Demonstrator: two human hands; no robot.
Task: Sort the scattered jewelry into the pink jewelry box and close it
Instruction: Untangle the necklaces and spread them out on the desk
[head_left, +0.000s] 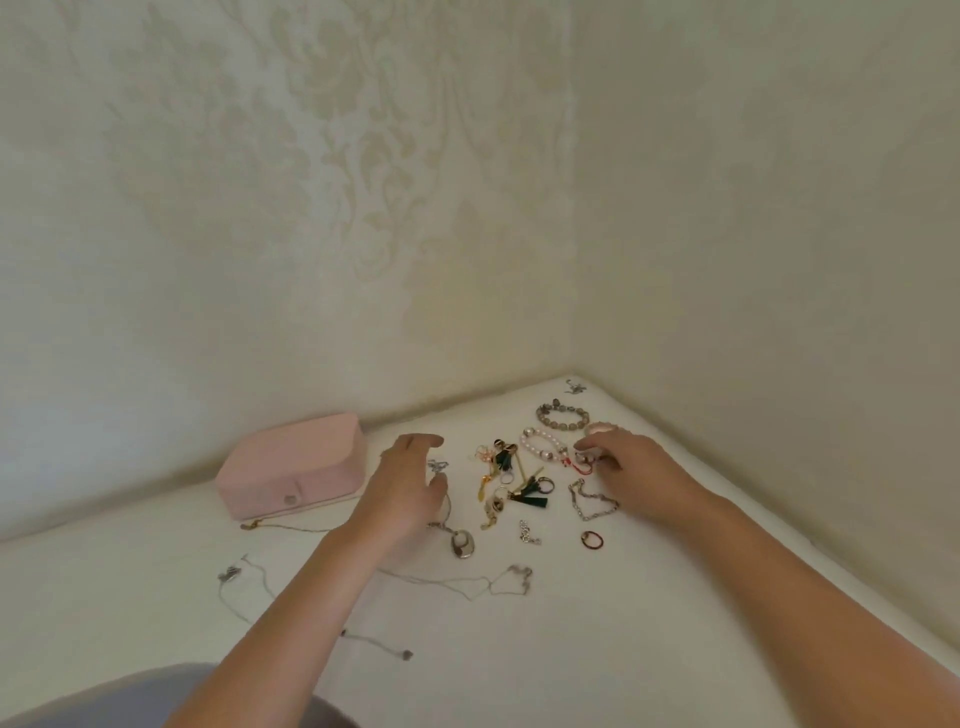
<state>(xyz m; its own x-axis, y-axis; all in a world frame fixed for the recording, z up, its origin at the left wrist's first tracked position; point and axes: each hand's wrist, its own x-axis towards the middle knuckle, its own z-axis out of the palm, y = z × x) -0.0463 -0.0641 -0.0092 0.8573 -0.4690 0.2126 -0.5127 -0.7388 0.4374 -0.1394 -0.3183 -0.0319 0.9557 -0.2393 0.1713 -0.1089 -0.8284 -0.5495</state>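
While both bare arms reach out over the white surface (675, 649), which fills the corner btwn 2 wallpapered walls (311, 208), the pink jewelry box (293, 467) sits shut at the far left, close to the wall, clasp side facing the person. Just right of the box is the left hand (408, 480), fingers loosely curved and spread from the thumb, holding nothing; a small silver charm (438, 465) lies in that gap. Further right, the right hand (631, 460) has its fingers curled down onto a small piece w/ a red cord (583, 461); can't tell if it's pinched or only touched.

All the jewelry is loose on the surface, outside the box. 1 long thin chain (452, 581) runs under the left forearm. Near the corner lies a grey bead bracelet (562, 414), w/ a pearl bracelet (543, 446) just in front of it. A silver link bracelet (592, 501) lies below the right hand. Btwn the 2 hands: dark tassel pieces (530, 493). Nearer the person: an oval pendant (462, 543) and a red ring (592, 539).
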